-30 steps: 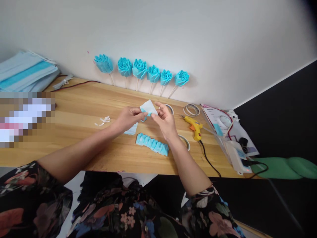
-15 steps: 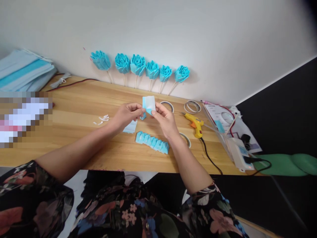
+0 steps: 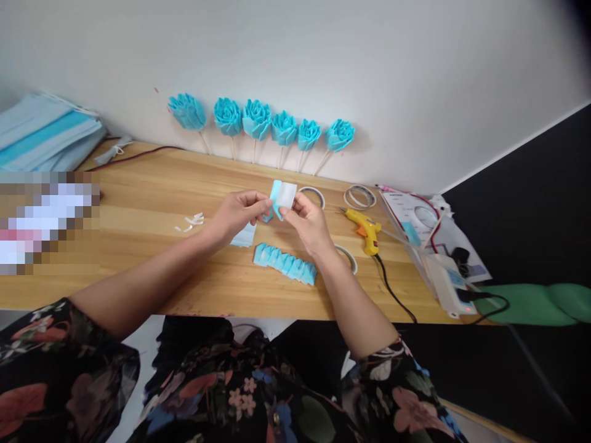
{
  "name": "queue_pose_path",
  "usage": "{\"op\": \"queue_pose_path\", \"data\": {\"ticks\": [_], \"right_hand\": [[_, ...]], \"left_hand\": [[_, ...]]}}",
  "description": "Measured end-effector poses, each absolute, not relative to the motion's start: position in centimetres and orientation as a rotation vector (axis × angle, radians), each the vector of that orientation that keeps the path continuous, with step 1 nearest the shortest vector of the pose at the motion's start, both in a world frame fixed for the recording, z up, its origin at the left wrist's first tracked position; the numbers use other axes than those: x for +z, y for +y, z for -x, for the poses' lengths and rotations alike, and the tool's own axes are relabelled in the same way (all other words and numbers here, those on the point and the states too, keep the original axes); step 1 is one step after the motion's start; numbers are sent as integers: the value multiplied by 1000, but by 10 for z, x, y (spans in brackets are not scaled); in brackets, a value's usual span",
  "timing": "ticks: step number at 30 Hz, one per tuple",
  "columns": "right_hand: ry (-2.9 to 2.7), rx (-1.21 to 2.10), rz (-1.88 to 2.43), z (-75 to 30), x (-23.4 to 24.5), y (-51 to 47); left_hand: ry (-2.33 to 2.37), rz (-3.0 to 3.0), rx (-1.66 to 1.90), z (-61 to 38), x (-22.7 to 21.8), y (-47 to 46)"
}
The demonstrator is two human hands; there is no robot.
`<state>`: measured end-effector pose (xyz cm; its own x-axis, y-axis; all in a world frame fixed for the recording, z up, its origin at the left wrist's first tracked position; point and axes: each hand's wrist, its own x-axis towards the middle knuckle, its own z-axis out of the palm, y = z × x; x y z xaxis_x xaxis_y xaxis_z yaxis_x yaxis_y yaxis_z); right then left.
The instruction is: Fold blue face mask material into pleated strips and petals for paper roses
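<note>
Between both hands, above the table, is a square of blue-and-white mask fabric (image 3: pixel 287 195), partly folded so its blue side shows along the left. My left hand (image 3: pixel 237 215) pinches its left edge. My right hand (image 3: pixel 307 223) grips the lower right, thumb in front and fingers behind. Under my left hand lies a stack of pale blue fabric pieces (image 3: pixel 244 235), partly hidden. Nearer me, a row of folded blue petals (image 3: pixel 285 263) overlaps on the wood. White scraps (image 3: pixel 191 221) lie left of my left hand.
Several blue fabric roses (image 3: pixel 257 120) on sticks lean against the wall. A yellow glue gun (image 3: pixel 367 232) lies right, with tape rolls (image 3: pixel 359 197) nearby. A power strip (image 3: pixel 447 286) sits at the right edge. Face masks (image 3: pixel 46 132) are piled at the back left.
The fabric square has shifted slightly right and turned, with a wider blue strip now showing on its left. Both hands keep hold of it and have barely moved.
</note>
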<state>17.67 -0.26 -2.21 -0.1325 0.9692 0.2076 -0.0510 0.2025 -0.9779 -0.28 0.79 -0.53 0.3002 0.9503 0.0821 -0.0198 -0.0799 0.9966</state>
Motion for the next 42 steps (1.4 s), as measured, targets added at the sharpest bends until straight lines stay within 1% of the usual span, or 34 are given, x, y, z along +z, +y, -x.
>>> {"op": "queue_pose_path", "data": {"ticks": [8,13,17,32,42], "right_hand": [[-1339,1231,964,-175,-21,-4],[-1320,1250,1014,-177,-20,-6],[-1343,1187,1038,-178,-22,-5],[-1533,935,1026,-184,-25,-1],[-1517,953,1044,-182,-23,-3]], "left_hand": [[954,-1410,1000,5,-4,8],[959,-1488,853,4,-3,7],[986,-1521,787,4,-3,7],[897,-1285,844,7,-9,10],[848,-1330,858,7,-6,10]]}}
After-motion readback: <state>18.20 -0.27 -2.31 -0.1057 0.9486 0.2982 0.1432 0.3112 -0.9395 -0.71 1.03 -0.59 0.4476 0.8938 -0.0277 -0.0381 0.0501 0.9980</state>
